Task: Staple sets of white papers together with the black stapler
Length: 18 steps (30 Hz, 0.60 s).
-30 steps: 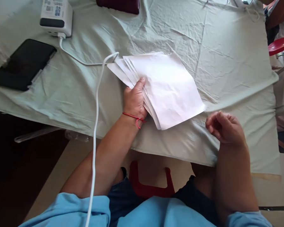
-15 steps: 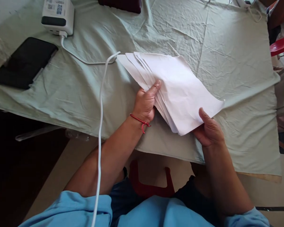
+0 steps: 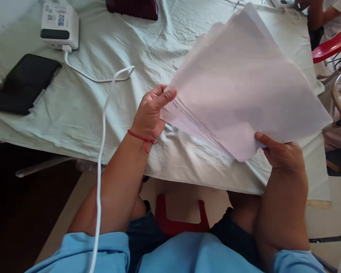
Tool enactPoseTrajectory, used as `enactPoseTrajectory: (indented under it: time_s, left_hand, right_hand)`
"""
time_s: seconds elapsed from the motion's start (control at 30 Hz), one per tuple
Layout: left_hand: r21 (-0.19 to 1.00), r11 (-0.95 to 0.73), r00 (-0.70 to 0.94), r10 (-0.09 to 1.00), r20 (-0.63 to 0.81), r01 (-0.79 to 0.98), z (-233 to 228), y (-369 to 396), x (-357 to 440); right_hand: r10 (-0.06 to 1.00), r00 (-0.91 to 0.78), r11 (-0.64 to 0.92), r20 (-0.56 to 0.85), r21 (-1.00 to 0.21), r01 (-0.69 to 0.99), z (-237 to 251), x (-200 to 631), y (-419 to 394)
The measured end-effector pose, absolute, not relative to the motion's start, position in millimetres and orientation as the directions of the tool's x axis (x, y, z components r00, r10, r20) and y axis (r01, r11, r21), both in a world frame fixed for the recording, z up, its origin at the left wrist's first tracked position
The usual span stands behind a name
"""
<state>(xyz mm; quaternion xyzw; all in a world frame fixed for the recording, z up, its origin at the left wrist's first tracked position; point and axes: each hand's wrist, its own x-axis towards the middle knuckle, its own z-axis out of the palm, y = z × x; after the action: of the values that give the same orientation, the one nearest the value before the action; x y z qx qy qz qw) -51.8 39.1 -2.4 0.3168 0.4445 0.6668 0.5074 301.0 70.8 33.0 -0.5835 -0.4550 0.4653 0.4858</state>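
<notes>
QR-labelled box point(image 3: 60, 27) left of papers point(image 3: 241, 91)

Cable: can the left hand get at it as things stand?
Probably not without letting go: the left hand has its grip on the papers. Otherwise, nothing visible blocks the way to the cable.

soft light brightens the cloth point(image 3: 147, 49); lower left is dark.
</notes>
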Motion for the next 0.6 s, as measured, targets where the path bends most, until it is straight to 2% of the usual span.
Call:
enactPoseTrajectory:
  time_s: [0.17, 0.27, 0.37, 0.53, 0.6]
  left_hand:
    - [0.946, -0.226, -0.322, 0.936, 0.144, -0.234, -9, 43, -47]
    - [0.94, -0.259, -0.301, 0.935, 0.187, -0.223, -7, 41, -46]
    - [0.946, -0.229, -0.244, 0.954, 0.173, -0.228, -3, 35, -49]
    - [0.97, -0.143, -0.181, 0.978, 0.107, -0.197, -2, 30, -52]
    - [0.972, -0.151, -0.202, 0.973, 0.114, -0.178, -4, 30, -51]
  right_hand:
    - [0.963, 0.2, 0.164, 0.18, -0.982, 0.09, 31, 305, 77]
    - [0.939, 0.209, 0.258, 0.274, -0.961, 0.1, 31, 306, 81]
    - [0.955, 0.147, 0.249, 0.256, -0.966, 0.067, 32, 308, 81]
    - [0.996, -0.046, 0.075, 0.071, -0.994, 0.08, 28, 307, 75]
    - [0.997, -0.051, 0.064, 0.06, -0.995, 0.08, 25, 304, 75]
